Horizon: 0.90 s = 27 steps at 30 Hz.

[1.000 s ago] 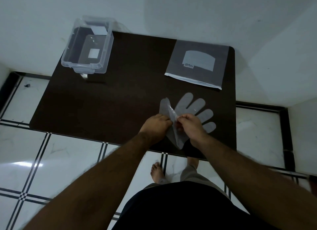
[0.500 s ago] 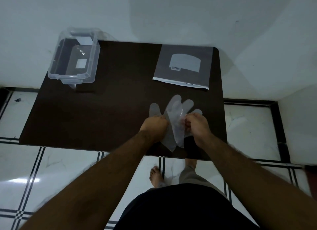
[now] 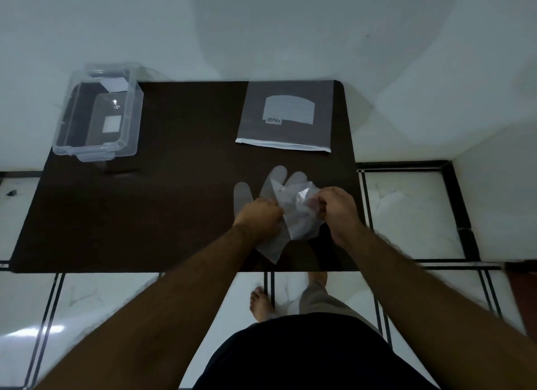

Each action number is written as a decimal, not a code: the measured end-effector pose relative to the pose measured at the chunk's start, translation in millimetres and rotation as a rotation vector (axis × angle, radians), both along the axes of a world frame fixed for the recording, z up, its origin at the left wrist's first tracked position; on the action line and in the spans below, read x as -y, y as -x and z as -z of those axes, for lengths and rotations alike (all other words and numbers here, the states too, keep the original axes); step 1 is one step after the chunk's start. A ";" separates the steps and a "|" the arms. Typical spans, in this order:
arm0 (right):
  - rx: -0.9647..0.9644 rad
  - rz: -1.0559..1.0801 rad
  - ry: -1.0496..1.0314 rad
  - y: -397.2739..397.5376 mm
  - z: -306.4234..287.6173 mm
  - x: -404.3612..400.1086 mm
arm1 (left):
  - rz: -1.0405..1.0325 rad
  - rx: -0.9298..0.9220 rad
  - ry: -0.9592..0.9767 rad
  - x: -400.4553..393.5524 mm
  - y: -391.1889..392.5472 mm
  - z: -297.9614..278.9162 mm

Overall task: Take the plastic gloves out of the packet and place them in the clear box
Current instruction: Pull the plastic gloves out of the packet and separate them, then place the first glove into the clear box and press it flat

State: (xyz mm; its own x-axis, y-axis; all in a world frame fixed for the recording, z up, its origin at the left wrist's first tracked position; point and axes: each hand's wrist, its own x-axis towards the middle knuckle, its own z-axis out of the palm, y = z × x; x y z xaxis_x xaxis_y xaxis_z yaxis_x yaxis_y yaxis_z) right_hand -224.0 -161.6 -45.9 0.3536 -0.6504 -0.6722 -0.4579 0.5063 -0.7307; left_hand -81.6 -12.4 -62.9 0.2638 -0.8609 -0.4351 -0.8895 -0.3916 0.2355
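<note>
Thin translucent plastic gloves [image 3: 293,212] lie crumpled on the dark table [image 3: 174,203] near its front right. My left hand [image 3: 261,219] pinches their left side and my right hand [image 3: 335,209] grips their folded-over right side. Two or three glove fingers [image 3: 276,177] stick out flat beyond my hands. The grey glove packet [image 3: 286,116] lies flat at the back right of the table. The clear box [image 3: 97,113] stands open at the back left corner, apart from both hands, with a small white label showing in its base.
A white wall runs right behind the table's back edge. White floor tiles with dark lines surround the table. My bare foot [image 3: 261,304] and trouser leg stand just below the front edge.
The gloves' spread fingers on the right have been folded in under my right hand, so the pile looks more bunched. The view has shifted, with the table lower in frame.
</note>
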 end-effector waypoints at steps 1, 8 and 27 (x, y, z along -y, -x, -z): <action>0.014 0.006 -0.002 0.6 -0.6 1.4 | 0.004 0.007 0.002 0.9 0.3 0.3; 0.060 0.043 0.069 -2.1 -29.7 20.9 | 0.002 0.055 -0.027 9.2 5.4 -9.8; 0.176 -0.890 0.468 -75.0 -246.0 92.7 | -0.703 -0.883 0.859 43.5 -59.4 -161.0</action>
State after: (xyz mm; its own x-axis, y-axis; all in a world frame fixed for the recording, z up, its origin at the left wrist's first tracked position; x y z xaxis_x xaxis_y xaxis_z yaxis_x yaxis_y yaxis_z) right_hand -149.0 -254.3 200.1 0.9063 -0.2874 -0.3097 -0.3955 -0.3187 -0.8614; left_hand -22.2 -55.9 98.1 0.6625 -0.7428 -0.0962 -0.0096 -0.1369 0.9905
